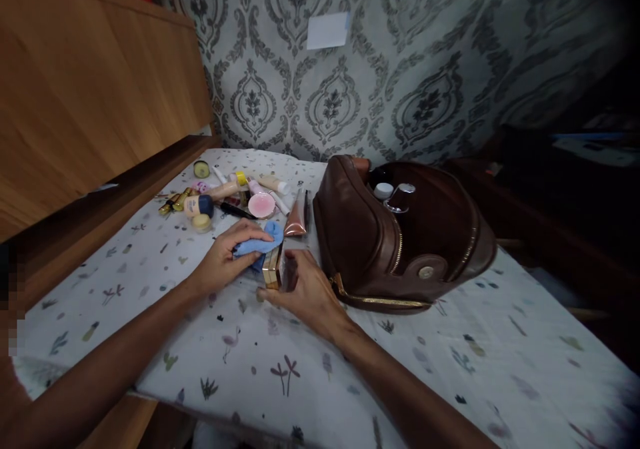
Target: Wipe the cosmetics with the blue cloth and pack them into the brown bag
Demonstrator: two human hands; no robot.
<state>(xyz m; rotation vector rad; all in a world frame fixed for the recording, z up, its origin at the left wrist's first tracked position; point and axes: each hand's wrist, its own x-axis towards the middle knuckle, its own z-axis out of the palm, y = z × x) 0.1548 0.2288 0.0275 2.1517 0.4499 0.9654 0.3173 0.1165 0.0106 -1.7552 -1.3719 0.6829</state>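
Note:
My left hand (231, 255) is closed around a folded blue cloth (259, 241), pressing it against a small gold-edged case (273, 267). On the other side, my right hand (305, 289) grips the case between thumb and fingers, tilted up on its edge above the table. What the case holds cannot be made out. Just beyond the hands lie a brownish-pink squeeze tube (297, 217) and a round pink compact (261, 205). A dark-capped bottle (199, 206) and a small cream-coloured round pot (201, 222) sit to the left.
An open brown leather bag (350, 235) stands to the right, with a white-lidded jar (383, 191) and a silver-capped item (401, 197) inside. More cosmetics, including a yellow-capped tube (227, 187), cluster at the back left. A wooden cabinet (100, 89) borders the left; patterned wallpaper (330, 102) rises behind.

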